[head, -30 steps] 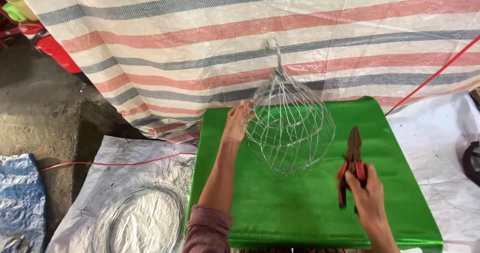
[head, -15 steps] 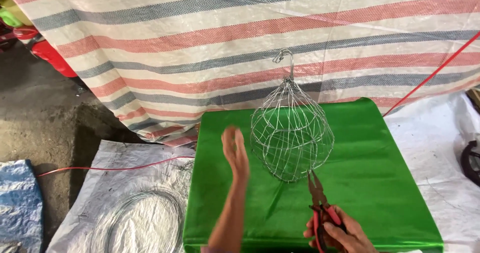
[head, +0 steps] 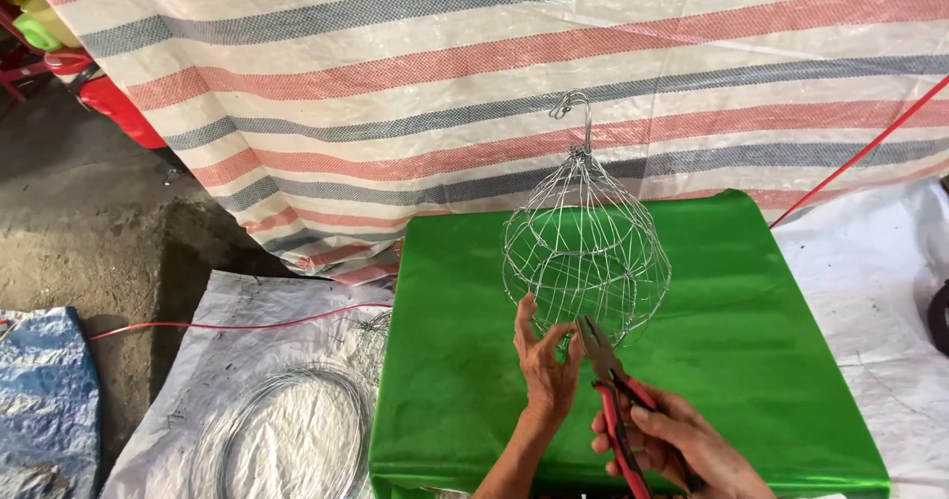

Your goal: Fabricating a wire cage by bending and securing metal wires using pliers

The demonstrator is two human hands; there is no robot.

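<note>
Standing upright on a green sheet [head: 751, 361], a round wire cage [head: 585, 247] with a twisted top hook is looking light, springy and easily bent, best gripped at its lower rim. The left hand [head: 546, 361] is touching that rim, fingers loose; the right hand [head: 682, 450] is clenching red-handled pliers [head: 615, 400].

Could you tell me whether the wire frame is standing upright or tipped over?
Upright: the wire frame stands on the green sheet, its twisted hook pointing straight up.

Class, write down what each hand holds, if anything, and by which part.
The right hand grips the pliers by their red handles. The left hand touches the lower edge of the wire cage; a firm grip cannot be told.
</note>
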